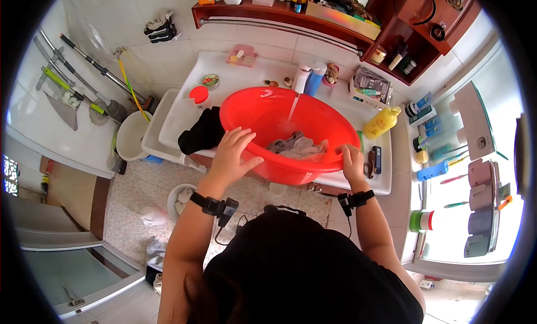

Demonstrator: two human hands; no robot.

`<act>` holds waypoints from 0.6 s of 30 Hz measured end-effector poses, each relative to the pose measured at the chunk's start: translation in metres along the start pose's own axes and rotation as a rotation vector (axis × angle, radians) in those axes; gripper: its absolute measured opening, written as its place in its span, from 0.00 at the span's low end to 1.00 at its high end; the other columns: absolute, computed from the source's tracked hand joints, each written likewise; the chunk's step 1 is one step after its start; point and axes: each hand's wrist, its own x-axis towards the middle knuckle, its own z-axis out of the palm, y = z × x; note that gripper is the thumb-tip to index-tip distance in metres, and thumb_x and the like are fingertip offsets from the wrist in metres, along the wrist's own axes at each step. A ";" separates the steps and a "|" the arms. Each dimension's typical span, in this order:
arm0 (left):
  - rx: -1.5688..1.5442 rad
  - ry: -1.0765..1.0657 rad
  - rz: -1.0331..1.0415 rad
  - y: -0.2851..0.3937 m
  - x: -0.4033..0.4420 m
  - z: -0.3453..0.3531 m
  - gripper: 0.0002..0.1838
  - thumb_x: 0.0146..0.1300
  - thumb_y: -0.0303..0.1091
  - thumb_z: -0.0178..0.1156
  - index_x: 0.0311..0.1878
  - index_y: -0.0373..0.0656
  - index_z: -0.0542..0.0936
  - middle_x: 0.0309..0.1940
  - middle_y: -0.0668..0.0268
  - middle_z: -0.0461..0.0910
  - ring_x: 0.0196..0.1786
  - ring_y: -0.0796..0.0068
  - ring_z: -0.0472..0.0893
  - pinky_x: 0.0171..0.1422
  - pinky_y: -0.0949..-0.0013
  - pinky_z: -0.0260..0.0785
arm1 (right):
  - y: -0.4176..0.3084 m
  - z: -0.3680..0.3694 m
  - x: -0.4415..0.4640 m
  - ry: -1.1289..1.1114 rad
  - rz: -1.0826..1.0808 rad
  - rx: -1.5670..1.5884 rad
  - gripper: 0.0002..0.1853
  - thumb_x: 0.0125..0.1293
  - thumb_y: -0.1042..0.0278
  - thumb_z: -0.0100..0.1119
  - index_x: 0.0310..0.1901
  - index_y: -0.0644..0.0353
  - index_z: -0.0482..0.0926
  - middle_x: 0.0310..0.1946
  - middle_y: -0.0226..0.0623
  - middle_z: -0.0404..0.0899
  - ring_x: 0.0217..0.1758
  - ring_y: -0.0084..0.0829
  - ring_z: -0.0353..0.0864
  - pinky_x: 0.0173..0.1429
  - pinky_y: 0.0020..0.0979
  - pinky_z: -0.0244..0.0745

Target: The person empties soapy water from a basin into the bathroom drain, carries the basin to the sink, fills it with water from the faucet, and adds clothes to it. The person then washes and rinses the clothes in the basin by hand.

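Note:
A large red basin (263, 109) rests on the white sink counter (173, 123), with water running down into it. Inside lies wet greyish cloth (299, 145). My left hand (232, 156) is at the basin's left front side, its fingers spread against the rim. On the right, my right hand (352, 163) touches the rim with bent fingers; whether it grips the rim is hard to make out. Black cloth (202, 132) lies on the counter just left of the basin.
A yellow bottle (382, 123), a dark brush-like item (374, 161) and a white basket (370, 88) stand right of the basin. Blue and white bottles (315, 78) are behind it. A bucket (133, 135) and mops (89, 89) are at left; a red shelf (279, 11) hangs above.

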 end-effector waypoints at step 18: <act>-0.053 0.017 -0.044 0.002 0.001 0.002 0.31 0.50 0.51 0.65 0.52 0.39 0.74 0.54 0.57 0.72 0.61 0.52 0.66 0.68 0.50 0.54 | -0.003 -0.002 0.000 -0.004 -0.016 -0.026 0.18 0.64 0.65 0.42 0.27 0.68 0.78 0.24 0.44 0.79 0.30 0.39 0.79 0.38 0.34 0.71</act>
